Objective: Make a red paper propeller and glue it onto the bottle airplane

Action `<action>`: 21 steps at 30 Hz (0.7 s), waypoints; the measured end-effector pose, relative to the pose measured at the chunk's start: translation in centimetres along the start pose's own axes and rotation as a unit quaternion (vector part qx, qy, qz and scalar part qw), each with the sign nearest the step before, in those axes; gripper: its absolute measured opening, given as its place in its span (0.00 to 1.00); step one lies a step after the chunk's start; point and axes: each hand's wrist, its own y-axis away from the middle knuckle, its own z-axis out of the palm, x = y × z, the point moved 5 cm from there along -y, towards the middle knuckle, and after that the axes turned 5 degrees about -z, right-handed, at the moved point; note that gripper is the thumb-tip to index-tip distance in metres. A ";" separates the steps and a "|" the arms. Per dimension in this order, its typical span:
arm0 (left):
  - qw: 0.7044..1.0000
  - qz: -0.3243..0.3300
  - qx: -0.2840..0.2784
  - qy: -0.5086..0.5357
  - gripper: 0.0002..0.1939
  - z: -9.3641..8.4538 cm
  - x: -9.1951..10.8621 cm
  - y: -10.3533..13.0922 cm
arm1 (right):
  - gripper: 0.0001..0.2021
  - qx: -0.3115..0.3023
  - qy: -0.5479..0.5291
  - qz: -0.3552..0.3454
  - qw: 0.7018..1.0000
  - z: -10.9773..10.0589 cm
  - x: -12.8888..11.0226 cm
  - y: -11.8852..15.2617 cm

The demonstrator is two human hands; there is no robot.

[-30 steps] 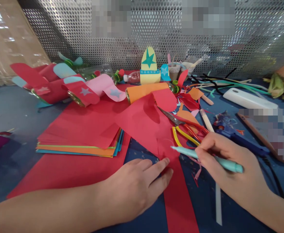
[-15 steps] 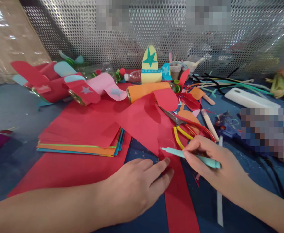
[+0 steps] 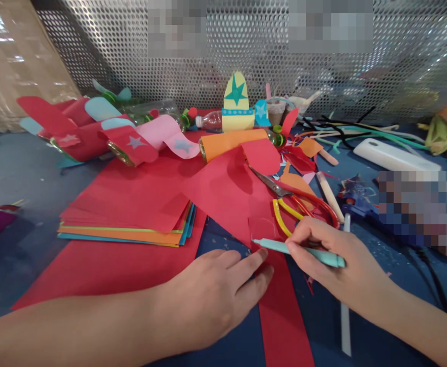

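Between the thumb and fingers of my right hand (image 3: 328, 255) is a light teal marker (image 3: 274, 245), its tip at the left edge of a red paper strip (image 3: 282, 311). A faint curved line shows on the strip above the tip. My left hand (image 3: 223, 295) lies with fingers apart, two fingertips pressing on the strip just below the marker tip. Scissors (image 3: 279, 189) with red and yellow handles rest just beyond the strip, blades partly over red paper (image 3: 227, 188).
A stack of coloured paper (image 3: 124, 209) is at left. Paper-covered bottle planes (image 3: 89, 132), an orange-wrapped bottle (image 3: 234, 143) and a yellow piece with a star (image 3: 238, 117) stand behind. Glue sticks (image 3: 329, 196), paper scraps and a blue glue gun (image 3: 364, 206) lie at right.
The marker tip and my right hand have moved slightly down toward my left fingertips. My left hand has stayed in place.
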 end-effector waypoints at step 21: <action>1.000 -0.002 -0.009 -0.003 0.18 0.0 0.0 0.1 | 0.11 0.131 0.091 0.034 0.987 -2.5 0.4 0.3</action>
